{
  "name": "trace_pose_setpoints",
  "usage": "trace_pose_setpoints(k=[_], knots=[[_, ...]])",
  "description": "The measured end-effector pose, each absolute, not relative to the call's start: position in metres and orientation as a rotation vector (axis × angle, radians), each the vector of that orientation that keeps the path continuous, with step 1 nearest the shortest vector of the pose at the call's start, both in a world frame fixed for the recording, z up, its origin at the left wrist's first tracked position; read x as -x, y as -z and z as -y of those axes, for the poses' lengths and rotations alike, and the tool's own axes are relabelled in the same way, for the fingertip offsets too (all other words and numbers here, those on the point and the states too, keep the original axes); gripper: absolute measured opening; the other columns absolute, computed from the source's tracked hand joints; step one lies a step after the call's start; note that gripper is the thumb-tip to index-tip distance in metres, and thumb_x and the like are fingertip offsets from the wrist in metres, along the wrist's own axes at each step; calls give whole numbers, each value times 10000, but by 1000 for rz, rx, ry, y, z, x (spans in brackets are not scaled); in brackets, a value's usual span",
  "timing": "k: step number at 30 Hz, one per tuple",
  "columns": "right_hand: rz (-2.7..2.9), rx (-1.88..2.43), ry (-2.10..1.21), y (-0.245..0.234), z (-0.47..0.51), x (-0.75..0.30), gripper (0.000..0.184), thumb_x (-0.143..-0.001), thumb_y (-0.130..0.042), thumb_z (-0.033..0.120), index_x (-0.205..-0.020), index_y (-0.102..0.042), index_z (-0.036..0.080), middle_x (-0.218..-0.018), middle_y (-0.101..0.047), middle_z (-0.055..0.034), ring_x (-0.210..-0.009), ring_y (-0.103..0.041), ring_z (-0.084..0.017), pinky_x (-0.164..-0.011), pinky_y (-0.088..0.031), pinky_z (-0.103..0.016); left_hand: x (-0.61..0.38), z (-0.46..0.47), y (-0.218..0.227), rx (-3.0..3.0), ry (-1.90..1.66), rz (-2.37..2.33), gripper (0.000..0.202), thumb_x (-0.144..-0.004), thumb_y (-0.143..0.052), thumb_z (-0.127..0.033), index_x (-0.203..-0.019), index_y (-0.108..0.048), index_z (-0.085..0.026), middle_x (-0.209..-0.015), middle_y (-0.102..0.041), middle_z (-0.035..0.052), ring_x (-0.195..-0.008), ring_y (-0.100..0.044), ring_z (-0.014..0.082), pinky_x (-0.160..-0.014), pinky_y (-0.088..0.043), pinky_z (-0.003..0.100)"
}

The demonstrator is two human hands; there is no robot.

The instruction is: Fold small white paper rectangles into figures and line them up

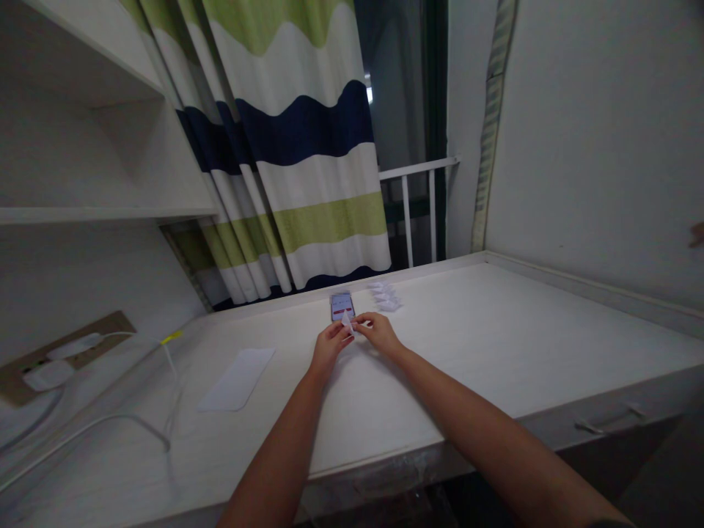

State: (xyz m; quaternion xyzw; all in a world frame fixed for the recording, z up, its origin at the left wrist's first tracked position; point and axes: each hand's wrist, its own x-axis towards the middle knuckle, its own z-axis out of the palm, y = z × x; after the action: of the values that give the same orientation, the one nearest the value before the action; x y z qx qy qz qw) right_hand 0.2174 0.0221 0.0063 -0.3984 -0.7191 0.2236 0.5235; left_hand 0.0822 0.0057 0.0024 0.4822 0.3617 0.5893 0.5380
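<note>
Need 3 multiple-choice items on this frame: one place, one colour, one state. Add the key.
1. Where is the phone?
A. On the upper shelf
B. On the desk, near its far edge
C. On the floor

2. What colours are the curtain's bands?
A. Red and black
B. Orange and grey
C. Green, white and navy

3. What is the left hand doing?
A. Pinching a small folded white paper
B. Lying flat and empty
C. Gripping a cable

Key:
1. B: the phone lies flat on the desktop, close to the far edge.
2. C: wavy bands of these colours run across the curtain.
3. A: its fingers hold the paper up just in front of the phone.
</note>
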Motion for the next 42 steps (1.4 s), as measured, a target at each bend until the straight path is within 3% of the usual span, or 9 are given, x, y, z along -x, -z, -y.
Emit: trace_pose_setpoints(k=[12, 18, 24, 29, 42], knots=[[1769, 860, -646, -3, -26, -217, 152, -729, -538, 243, -801, -636, 152, -743, -640, -31, -677, -564, -128, -617, -415, -235, -82, -5, -4, -1190, -1432, -916, 292, -511, -710, -303, -733, -635, -130, -779, -653, 57, -727, -598, 154, -726, -474, 303], [1679, 856, -597, -1, -28, -216, 162, -701, -570, 288, -749, -635, 148, -811, -591, -61, -773, -534, -146, -620, -425, -242, -83, -4, -6, -1175, -1479, -913, 280, -511, -713, -303, -708, -626, -124, -737, -645, 47, -671, -591, 134, -709, -480, 303], [1635, 754, -856, 0, -25, -209, 229, -717, -534, 368, -785, -574, 152, -757, -585, -22, -680, -543, -119, -643, -435, -252, -82, -5, -7, -1153, -1534, -931, 344, -510, -713, -332, -758, -611, -116, -763, -649, 58, -706, -603, 152, -748, -467, 336], [1609, 781, -773, 2, -21, -206, 330, -620, -633, 356, -871, -509, 181, -817, -564, -1, -666, -528, -103, -600, -431, -230, -81, -8, -6, -1139, -1596, -912, 349, -513, -713, -335, -749, -586, -113, -750, -646, 49, -708, -606, 154, -757, -465, 346], [1657, 815, -541, 1, -20, -205, 118, -655, -620, 268, -693, -644, 160, -899, -610, -70, -803, -561, -144, -601, -433, -232, -83, -7, -5, -1106, -1612, -861, 354, -507, -726, -277, -778, -577, -104, -730, -656, 49, -675, -608, 142, -754, -470, 342]])
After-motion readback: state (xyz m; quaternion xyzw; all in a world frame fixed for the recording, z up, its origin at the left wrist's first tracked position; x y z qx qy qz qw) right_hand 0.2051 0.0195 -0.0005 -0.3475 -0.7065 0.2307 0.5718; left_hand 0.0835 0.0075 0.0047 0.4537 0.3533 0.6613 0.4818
